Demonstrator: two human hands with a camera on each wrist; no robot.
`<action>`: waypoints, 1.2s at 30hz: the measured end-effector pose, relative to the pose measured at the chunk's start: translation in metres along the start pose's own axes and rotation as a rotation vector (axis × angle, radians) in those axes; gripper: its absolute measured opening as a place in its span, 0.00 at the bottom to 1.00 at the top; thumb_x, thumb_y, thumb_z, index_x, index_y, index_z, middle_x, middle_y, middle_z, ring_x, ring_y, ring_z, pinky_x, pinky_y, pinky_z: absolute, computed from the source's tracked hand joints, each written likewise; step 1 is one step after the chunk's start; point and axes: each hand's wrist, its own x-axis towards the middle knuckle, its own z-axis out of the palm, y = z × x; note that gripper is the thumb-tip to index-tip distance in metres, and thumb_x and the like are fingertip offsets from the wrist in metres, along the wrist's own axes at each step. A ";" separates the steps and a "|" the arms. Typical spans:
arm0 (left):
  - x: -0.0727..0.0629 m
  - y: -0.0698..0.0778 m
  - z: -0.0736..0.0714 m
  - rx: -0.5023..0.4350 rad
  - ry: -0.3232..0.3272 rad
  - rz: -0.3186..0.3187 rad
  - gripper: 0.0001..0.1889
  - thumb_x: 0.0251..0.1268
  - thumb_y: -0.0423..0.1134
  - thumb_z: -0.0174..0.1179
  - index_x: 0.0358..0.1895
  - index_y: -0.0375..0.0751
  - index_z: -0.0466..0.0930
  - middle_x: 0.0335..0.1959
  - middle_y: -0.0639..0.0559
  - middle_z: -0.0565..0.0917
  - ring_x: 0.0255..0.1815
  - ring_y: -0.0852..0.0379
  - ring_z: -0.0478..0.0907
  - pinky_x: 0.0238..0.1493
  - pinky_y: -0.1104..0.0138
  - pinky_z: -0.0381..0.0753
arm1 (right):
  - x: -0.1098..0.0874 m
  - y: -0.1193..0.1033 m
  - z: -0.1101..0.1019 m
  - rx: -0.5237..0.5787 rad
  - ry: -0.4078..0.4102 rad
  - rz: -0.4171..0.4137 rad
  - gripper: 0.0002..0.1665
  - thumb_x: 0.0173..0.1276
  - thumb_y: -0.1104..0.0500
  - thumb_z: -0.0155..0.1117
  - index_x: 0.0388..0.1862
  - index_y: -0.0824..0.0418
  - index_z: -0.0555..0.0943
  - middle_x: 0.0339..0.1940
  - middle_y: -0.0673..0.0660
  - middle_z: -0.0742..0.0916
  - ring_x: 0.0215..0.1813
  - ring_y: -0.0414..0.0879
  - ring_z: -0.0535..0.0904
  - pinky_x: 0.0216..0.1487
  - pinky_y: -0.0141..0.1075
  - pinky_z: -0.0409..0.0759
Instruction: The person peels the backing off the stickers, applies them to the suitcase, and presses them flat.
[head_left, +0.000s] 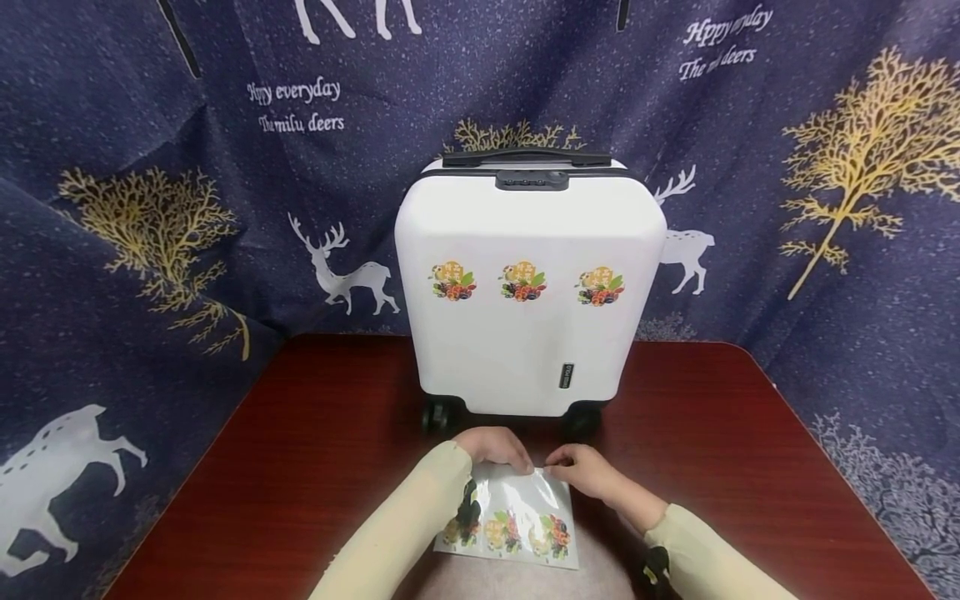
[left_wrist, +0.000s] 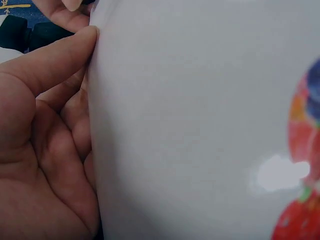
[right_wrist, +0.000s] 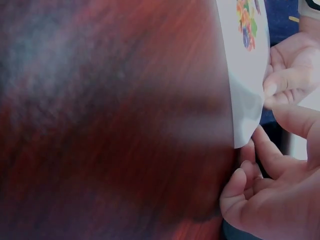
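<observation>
A glossy white sticker sheet (head_left: 517, 500) with fruit designs along its lower part is held up at its far edge by both hands. My left hand (head_left: 497, 447) pinches that edge near its middle; in the left wrist view the thumb (left_wrist: 75, 52) presses on the sheet's face and the fingers lie behind it. My right hand (head_left: 588, 471) pinches the same edge near its right corner, close to the left fingertips. In the right wrist view, the sheet (right_wrist: 246, 85) bends near the right hand (right_wrist: 280, 185).
A white suitcase (head_left: 525, 333) with a black handle stands upright behind the hands. Three fruit stickers (head_left: 522, 282) run in a row across its front. Beneath is a dark red table (head_left: 322, 450); a navy patterned cloth (head_left: 360, 158) hangs behind.
</observation>
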 end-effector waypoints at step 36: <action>-0.036 -0.068 -0.029 -0.503 0.000 0.001 0.25 0.80 0.50 0.51 0.61 0.32 0.81 0.56 0.38 0.87 0.45 0.56 0.87 0.48 0.61 0.89 | 0.009 0.021 -0.024 0.062 -0.198 -0.070 0.06 0.66 0.67 0.67 0.36 0.71 0.85 0.34 0.60 0.88 0.35 0.42 0.76 0.37 0.33 0.78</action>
